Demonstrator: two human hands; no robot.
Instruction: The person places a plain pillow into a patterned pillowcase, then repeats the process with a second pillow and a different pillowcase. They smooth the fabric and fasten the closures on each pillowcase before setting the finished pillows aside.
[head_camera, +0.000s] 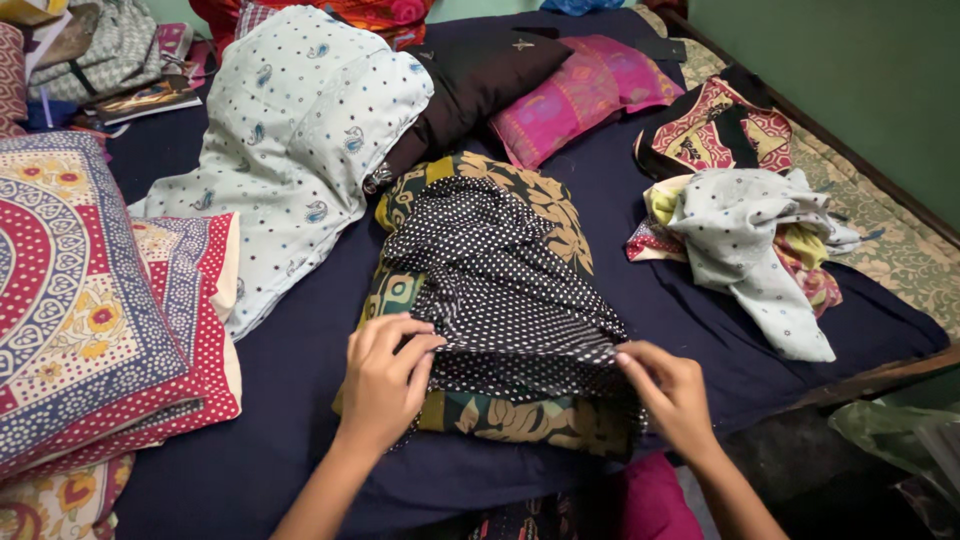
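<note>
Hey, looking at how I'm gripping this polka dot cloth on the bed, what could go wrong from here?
The black polka-dot cloth lies bunched, so pulling with the left hand and right hand may set creases crooked. It rests on the green leaf-print cloth, which might get dragged along. That cloth sits near the bed edge and could slide off.

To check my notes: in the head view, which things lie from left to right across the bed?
Red patterned pillow → left hand → black dotted cloth → right hand → pale crumpled garment.
</note>
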